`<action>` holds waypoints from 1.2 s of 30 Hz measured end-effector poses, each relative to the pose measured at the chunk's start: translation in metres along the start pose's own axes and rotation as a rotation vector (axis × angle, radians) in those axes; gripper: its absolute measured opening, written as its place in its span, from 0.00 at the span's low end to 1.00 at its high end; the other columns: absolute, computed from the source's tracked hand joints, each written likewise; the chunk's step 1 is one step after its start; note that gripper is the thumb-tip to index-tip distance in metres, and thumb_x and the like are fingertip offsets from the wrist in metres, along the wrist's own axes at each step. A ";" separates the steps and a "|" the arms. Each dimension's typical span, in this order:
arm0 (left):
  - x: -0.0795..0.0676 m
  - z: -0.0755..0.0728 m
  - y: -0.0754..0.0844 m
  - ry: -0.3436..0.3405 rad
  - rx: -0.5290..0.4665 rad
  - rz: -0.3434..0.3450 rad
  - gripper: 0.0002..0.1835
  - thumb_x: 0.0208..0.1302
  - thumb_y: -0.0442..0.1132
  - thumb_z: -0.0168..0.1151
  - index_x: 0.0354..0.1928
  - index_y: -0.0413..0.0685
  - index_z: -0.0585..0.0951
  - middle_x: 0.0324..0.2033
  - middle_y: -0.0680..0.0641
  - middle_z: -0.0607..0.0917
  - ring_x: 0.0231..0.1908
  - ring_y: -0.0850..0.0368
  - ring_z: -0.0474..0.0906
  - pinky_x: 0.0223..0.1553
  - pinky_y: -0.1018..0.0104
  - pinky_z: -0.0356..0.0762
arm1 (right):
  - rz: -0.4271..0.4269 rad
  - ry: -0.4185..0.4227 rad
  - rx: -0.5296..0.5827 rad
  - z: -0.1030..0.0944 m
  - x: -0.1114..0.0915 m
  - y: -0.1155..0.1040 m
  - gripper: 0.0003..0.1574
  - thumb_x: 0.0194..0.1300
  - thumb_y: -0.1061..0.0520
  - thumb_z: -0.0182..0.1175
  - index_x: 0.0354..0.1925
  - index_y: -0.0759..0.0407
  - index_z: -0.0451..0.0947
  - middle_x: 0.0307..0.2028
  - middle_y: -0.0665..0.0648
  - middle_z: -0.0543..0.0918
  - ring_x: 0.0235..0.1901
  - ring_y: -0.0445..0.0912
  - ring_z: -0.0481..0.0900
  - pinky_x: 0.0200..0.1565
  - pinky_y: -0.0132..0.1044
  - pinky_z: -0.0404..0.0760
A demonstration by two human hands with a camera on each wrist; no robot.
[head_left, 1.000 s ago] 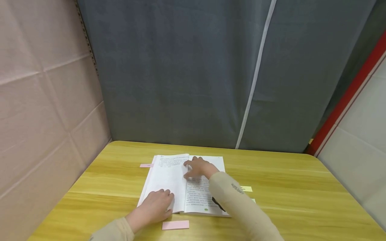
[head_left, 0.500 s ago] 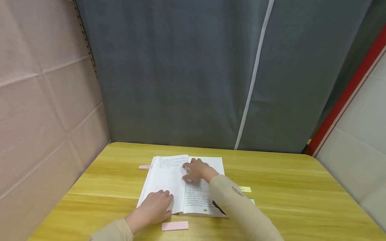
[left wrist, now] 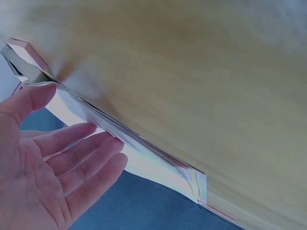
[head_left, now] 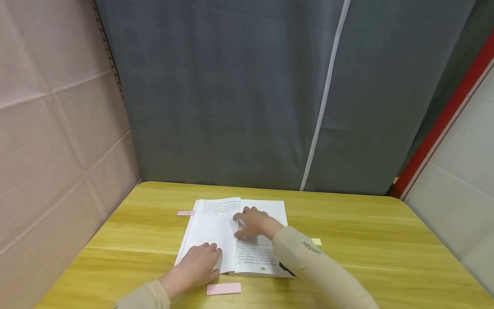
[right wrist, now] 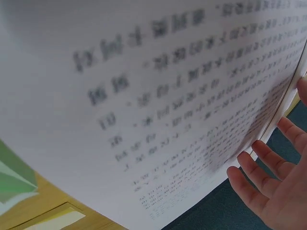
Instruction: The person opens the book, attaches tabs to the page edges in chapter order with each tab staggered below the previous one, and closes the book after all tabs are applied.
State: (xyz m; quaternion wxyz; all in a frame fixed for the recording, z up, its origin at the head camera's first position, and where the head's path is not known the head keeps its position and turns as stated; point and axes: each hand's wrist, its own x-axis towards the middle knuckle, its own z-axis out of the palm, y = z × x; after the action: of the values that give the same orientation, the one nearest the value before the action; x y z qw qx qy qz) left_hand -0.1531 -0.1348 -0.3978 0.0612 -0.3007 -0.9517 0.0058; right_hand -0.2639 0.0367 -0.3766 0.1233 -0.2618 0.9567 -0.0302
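Observation:
An open book (head_left: 214,234) with printed white pages lies on the table. My left hand (head_left: 197,264) rests on the lower part of the left page, fingers extended. In the left wrist view its thumb is at the book's edge (left wrist: 165,165), its fingers spread. My right hand (head_left: 254,225) lies over the right page, fingertips and thumb along the gutter, fingers lightly bent. The right wrist view shows that hand's fingers (right wrist: 264,179) straight and apart at the page's inner edge, pinching nothing. The sleeve covers part of the right page.
A pink sticky-note pad (head_left: 224,289) lies just in front of the book. One pink tab (head_left: 186,213) sticks out on the left, a yellow tab (head_left: 316,241) on the right. A green tab (right wrist: 17,177) shows in the right wrist view. Behind the table (head_left: 366,231) hangs a grey curtain (head_left: 231,94).
My right hand has slid slightly toward me along the gutter, and its forearm has shifted right, covering the green tab in the head view. My left hand has stayed in place.

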 end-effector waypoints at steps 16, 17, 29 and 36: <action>-0.001 -0.002 0.001 -0.011 -0.013 -0.012 0.14 0.44 0.46 0.63 0.28 0.43 0.75 0.20 0.52 0.68 0.20 0.59 0.65 0.15 0.68 0.63 | -0.018 0.002 -0.038 0.001 -0.004 -0.003 0.34 0.49 0.34 0.58 0.55 0.38 0.68 0.47 0.51 0.70 0.46 0.47 0.66 0.46 0.49 0.68; 0.000 -0.002 0.002 -0.008 -0.012 -0.012 0.14 0.44 0.46 0.63 0.28 0.43 0.75 0.20 0.52 0.68 0.20 0.59 0.65 0.15 0.68 0.62 | -0.022 0.001 -0.046 0.001 -0.005 -0.004 0.34 0.49 0.34 0.58 0.55 0.38 0.68 0.47 0.51 0.70 0.45 0.47 0.67 0.46 0.48 0.68; 0.000 -0.002 0.001 -0.007 -0.011 -0.018 0.14 0.44 0.46 0.63 0.29 0.43 0.75 0.20 0.52 0.69 0.20 0.58 0.65 0.15 0.67 0.63 | -0.031 0.039 -0.065 0.002 -0.014 -0.007 0.34 0.49 0.33 0.58 0.54 0.40 0.69 0.45 0.51 0.70 0.43 0.46 0.67 0.43 0.47 0.69; 0.000 -0.002 0.001 -0.027 -0.013 -0.023 0.15 0.45 0.46 0.63 0.29 0.42 0.75 0.21 0.52 0.69 0.20 0.58 0.65 0.15 0.67 0.64 | -0.068 0.039 -0.097 0.004 -0.018 -0.009 0.34 0.49 0.32 0.57 0.54 0.39 0.68 0.44 0.49 0.70 0.41 0.45 0.67 0.40 0.45 0.71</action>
State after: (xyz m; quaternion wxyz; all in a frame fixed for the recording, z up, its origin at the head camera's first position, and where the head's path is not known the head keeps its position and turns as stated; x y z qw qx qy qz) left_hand -0.1520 -0.1338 -0.3962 0.0464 -0.2903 -0.9558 0.0028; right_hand -0.2441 0.0382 -0.3752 0.0908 -0.2990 0.9499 0.0070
